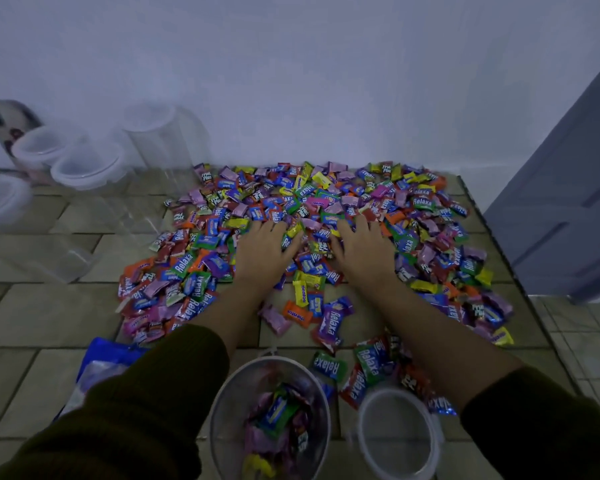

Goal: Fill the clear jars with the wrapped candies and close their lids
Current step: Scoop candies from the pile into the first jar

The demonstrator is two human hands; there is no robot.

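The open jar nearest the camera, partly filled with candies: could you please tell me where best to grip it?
Probably grip the open jar round its clear wall just under the rim, from its left: it stands upright, mouth up, and a lid lies close on its right.

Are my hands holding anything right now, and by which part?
Nothing is plainly held. The left hand and right hand lie palm down on the candies, fingers fairly straight, resting on the pile rather than gripping any piece.

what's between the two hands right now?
Head view: wrapped candies fill the gap between the left hand and the right hand; both hands rest on them.
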